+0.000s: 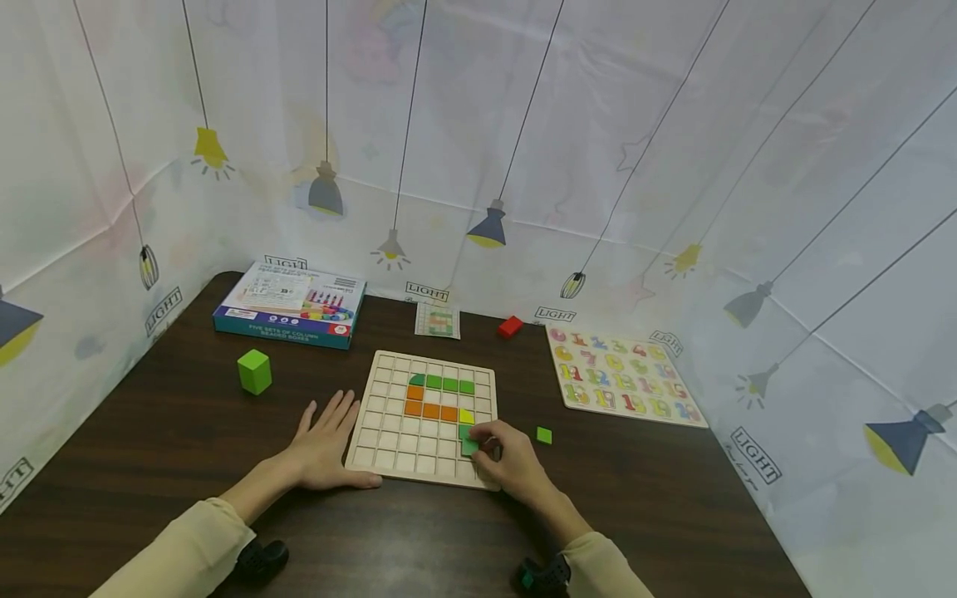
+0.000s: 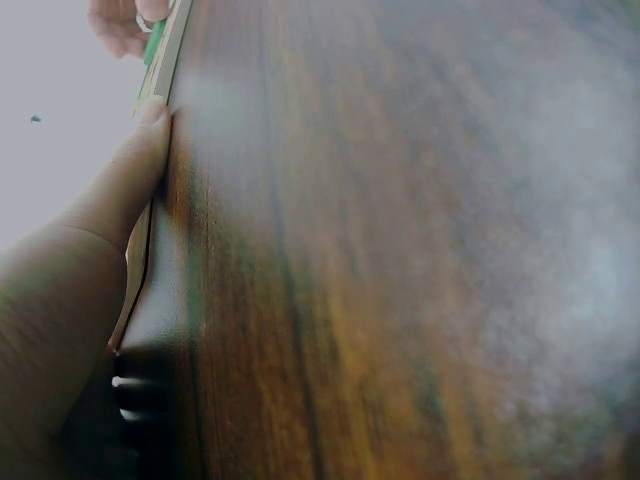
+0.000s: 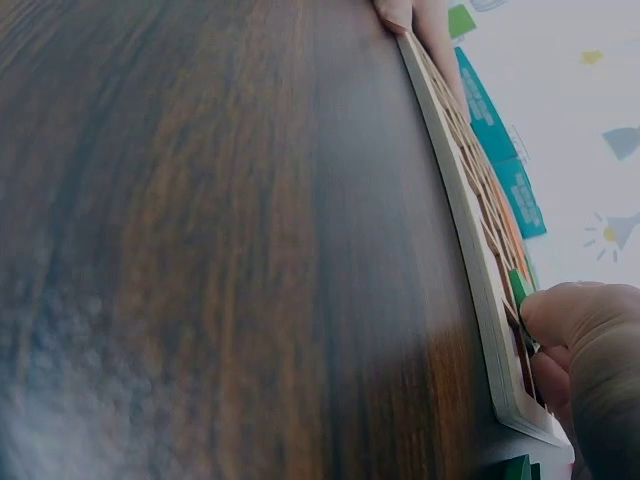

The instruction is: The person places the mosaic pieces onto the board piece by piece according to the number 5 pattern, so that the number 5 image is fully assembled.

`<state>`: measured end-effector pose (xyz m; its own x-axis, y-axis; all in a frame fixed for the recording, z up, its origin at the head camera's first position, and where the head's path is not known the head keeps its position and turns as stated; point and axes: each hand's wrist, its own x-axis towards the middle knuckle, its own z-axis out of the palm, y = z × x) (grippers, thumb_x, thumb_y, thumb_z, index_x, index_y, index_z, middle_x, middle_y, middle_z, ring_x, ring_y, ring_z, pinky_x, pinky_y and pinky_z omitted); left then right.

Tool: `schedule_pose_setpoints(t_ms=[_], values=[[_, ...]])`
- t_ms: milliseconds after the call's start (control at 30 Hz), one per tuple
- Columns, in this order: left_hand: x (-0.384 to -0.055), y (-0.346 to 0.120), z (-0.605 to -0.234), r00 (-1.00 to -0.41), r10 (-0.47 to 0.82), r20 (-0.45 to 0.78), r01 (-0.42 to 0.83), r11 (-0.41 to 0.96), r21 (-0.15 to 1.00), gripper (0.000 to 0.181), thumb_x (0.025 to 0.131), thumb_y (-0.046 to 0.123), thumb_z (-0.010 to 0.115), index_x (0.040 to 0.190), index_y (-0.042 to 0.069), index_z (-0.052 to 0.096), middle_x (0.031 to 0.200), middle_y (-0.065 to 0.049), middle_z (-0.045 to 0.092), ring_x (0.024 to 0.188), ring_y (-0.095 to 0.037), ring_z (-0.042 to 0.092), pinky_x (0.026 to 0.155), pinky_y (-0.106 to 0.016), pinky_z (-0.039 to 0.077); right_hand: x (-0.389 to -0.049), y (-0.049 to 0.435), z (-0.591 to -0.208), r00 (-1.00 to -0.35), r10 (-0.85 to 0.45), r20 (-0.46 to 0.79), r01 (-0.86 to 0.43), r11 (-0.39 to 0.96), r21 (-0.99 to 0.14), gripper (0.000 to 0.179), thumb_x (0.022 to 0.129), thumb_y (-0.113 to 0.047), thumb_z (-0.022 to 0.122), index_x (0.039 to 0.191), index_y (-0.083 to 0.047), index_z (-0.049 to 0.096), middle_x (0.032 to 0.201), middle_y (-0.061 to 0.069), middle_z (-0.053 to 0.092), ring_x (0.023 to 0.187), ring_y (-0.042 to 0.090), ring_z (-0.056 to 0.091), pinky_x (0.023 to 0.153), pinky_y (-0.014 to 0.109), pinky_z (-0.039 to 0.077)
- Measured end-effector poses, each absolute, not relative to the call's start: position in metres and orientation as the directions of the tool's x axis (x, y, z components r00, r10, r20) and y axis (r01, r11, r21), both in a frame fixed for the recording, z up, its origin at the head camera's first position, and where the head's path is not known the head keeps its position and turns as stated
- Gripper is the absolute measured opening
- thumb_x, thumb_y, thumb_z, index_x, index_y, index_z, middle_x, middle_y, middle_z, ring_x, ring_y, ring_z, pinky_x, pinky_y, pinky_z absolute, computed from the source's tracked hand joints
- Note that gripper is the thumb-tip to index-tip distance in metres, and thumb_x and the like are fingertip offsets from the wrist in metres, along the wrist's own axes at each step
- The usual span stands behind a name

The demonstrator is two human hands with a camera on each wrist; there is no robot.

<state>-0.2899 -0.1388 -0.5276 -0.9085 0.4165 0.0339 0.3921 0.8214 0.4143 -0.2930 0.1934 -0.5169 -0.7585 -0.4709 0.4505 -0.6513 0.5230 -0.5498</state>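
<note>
A wooden grid board (image 1: 385, 442) lies on the dark table. My left hand (image 1: 326, 448) rests with spread, straight fingers along its left side, the thumb at its near edge. Near the board's lower right, my right hand (image 1: 517, 459) pinches a green square tile (image 1: 468, 448) over the grid; the right wrist view shows this green tile (image 3: 518, 287) tilted at the fingertips. Just above sits another green tile (image 1: 463, 431), below a yellow tile (image 1: 466, 416). Orange tiles (image 1: 431, 411) and a row of green tiles (image 1: 450, 384) fill other cells.
Right of the board lies a loose light green tile (image 1: 544, 435). Behind it are a pattern card (image 1: 438, 321) and a red block (image 1: 510, 326). A green block (image 1: 255, 372) and a flat box (image 1: 280, 330) stand left, a number board (image 1: 626, 375) right.
</note>
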Motion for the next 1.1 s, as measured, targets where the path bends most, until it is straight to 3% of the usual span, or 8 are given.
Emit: schedule_pose_setpoints(t_ms=[600, 1100], values=[[-0.287, -0.143, -0.517, -0.906, 0.421, 0.028, 0.393, 0.818, 0.42, 0.127, 0.065, 0.08, 0.059, 0.148, -0.006, 0.016, 0.154, -0.023, 0.008, 0.141, -0.037, 0.002, 0.106, -0.06, -0.004, -0.295, 0.185, -0.517, -0.8, -0.438, 0.411, -0.6, 0.568, -0.563, 0.028, 0.078, 0.0, 0.074, 0.104, -0.007, 0.065, 0.097, 0.0, 0.064, 0.08, 0.012, 0.063, 0.069, 0.024, 0.052], [-0.282, -0.139, -0.512, -0.9, 0.435, 0.021, 0.402, 0.811, 0.424, 0.123, 0.068, 0.077, 0.06, 0.147, -0.007, 0.019, 0.154, -0.025, 0.009, 0.141, -0.039, 0.004, 0.106, -0.061, -0.002, -0.291, 0.188, -0.518, -0.78, -0.431, 0.453, -0.624, 0.58, -0.523, 0.027, 0.077, -0.001, 0.075, 0.102, -0.008, 0.067, 0.094, 0.0, 0.065, 0.078, 0.01, 0.062, 0.065, 0.025, 0.052]])
